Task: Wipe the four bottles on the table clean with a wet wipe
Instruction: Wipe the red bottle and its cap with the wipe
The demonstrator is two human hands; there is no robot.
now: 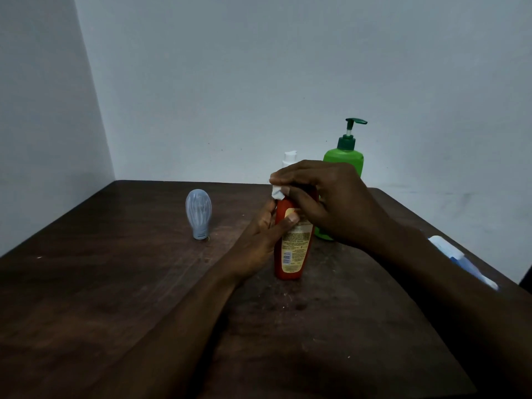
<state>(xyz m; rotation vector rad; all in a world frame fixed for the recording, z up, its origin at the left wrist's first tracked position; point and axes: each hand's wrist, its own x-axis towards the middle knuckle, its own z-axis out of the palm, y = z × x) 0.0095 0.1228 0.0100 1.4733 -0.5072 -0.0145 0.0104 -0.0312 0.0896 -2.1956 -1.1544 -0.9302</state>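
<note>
Orange bottle (290,254) stood upright at frame centre on the dark table (115,283), left hand (259,243) wrapped round its body, right hand (325,203) pinching the wet wipe (277,192) against its top. Green pump bottle (345,165) and white bottle (289,158) sat just behind, grey bottle (198,214) apart, centre-left.

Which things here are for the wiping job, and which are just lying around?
For the job:
orange bottle, held by the left hand
wet wipe, pinched by the right hand
green pump bottle
white bottle
grey bottle

Just lying about:
blue-and-white packet at the edge of the table
</note>
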